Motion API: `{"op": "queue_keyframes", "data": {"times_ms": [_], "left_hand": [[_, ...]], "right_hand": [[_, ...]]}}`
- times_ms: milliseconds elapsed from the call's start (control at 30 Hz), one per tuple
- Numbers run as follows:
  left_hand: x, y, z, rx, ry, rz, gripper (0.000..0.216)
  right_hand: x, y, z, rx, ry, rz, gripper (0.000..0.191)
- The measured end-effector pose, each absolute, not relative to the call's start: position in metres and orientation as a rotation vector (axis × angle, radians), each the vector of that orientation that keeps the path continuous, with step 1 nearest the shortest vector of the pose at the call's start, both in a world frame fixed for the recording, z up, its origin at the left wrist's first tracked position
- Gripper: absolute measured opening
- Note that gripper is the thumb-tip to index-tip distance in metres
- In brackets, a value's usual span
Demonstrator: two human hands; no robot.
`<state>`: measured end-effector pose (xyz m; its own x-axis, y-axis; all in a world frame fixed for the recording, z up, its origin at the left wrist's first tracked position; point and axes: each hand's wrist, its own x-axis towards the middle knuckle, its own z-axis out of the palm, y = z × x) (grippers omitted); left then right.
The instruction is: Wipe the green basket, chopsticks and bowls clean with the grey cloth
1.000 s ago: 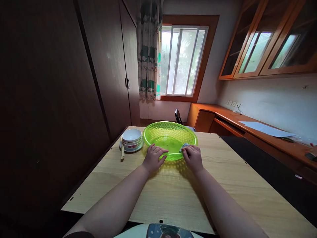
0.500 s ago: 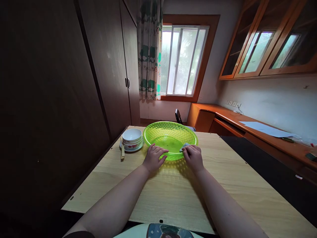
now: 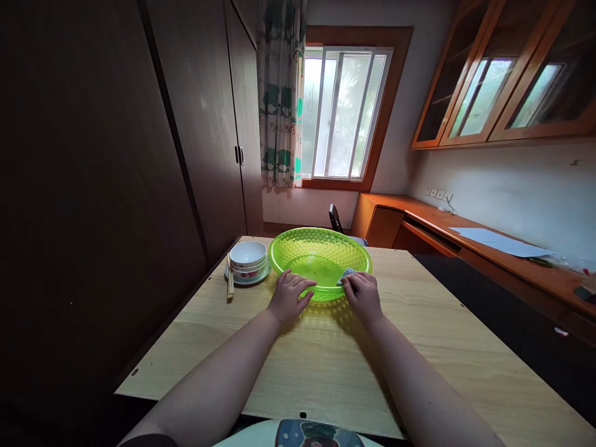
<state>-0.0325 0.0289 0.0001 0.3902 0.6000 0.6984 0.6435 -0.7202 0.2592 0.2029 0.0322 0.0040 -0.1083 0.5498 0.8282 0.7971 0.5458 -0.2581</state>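
A bright green plastic basin (image 3: 321, 243) stands on the light wooden table (image 3: 326, 366). My left hand (image 3: 289, 297) rests at the basin's near rim on the left, fingers spread flat against it. At the near rim on the right, my right hand (image 3: 363, 295) has its fingers curled over a small grey-blue cloth or sponge (image 3: 347, 274) that lies just inside the basin.
Stacked white bowls on a saucer (image 3: 248, 260) sit left of the basin, with chopsticks (image 3: 230, 279) beside them. A dark wardrobe stands along the left. A wooden desk (image 3: 470, 239) with papers runs along the right wall. A chair (image 3: 335, 218) is beyond the table.
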Motion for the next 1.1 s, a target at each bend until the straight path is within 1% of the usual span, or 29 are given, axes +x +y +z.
{"op": "queue_keyframes", "data": {"times_ms": [1100], "left_hand": [[-0.0327,0.0301,-0.0013,-2.58,-1.155,-1.253,0.023]], "right_hand": [[0.2015,0.0313,0.0043,-1.085,-1.801,-0.294,0.023]]}}
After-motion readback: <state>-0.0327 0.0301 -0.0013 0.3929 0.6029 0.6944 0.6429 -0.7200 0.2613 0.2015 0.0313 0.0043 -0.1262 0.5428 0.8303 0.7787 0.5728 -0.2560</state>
